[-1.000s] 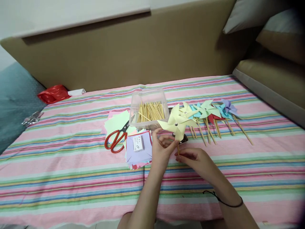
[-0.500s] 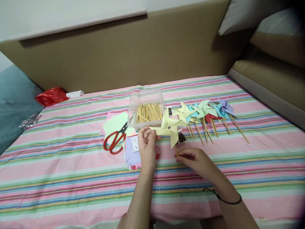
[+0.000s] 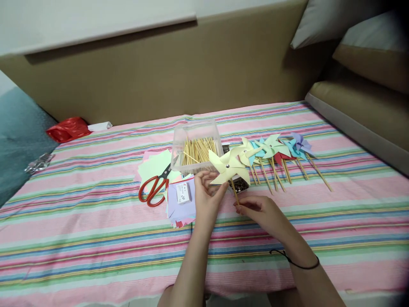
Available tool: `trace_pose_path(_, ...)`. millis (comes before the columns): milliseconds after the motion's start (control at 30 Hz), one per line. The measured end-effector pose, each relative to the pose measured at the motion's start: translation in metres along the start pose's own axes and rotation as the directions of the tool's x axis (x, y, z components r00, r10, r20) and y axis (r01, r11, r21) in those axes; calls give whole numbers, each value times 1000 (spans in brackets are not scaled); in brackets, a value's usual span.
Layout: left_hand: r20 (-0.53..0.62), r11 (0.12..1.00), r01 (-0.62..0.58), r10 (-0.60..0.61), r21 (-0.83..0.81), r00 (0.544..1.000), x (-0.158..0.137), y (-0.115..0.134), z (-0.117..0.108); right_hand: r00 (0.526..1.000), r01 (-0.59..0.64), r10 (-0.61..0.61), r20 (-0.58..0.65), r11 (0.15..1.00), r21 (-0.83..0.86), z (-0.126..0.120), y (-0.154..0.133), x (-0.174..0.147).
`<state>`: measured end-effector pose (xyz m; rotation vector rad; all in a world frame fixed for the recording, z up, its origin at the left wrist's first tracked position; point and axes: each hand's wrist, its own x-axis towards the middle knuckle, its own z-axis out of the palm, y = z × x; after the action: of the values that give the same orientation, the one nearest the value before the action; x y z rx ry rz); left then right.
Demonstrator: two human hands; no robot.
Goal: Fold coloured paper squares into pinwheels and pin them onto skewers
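Held both forearms (image 3: 193, 258) angled together, cupped the left hand (image 3: 205, 204) loosely, thumb (image 3: 220, 194) apart, and, there, near it, pinched with the right hand (image 3: 266, 213), wrist (image 3: 290, 238) bent inward!

We see a red bag (image 3: 68, 129) lying at the far left of the striped cloth (image 3: 96, 238), a small white item (image 3: 99, 126) just beside it. Nearer us, a shiny packet (image 3: 38, 163) lies at the cloth's left edge, by the blue upholstery (image 3: 19, 140). Beyond the cloth we have a brown panel (image 3: 153, 81), with cushions (image 3: 329, 21) at right.
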<state>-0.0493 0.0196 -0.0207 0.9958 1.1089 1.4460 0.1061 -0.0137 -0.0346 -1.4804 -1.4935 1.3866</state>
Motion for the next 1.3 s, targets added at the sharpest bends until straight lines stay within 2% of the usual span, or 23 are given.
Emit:
trace_pose_path(100, -1, 982, -101, 102, 157, 995, 1, -2, -1, 1000, 4, -4, 12, 1000, 12, 2, 0, 0)
trace_pose_path(200, -29, 912, -191, 216, 362, 976, -1, -3, -2, 999, 4, -5, 54, 1000, 14, 4, 1, 0)
trace_pose_path(300, -45, 869, -218, 265, 443, 963, -1, -4, -4, 997, 8, -8, 83, 1000, 0, 6, 1, -1)
trace_pose_path(733, -27, 886, -227, 260, 405, 965, 0, -1, -6, 995, 5, -3, 96, 1000, -24, 3, 0, -3)
trace_pose_path(1000, -41, 907, -186, 217, 378, 975, -1, 3, -6, 992, -27, 27, 125, 1000, -8, 3, -1, -4)
trace_pose_path(1300, -13, 899, -243, 266, 364, 964, 2, -3, -7, 997, -22, 22, 78, 1000, -2, 2, 0, -3)
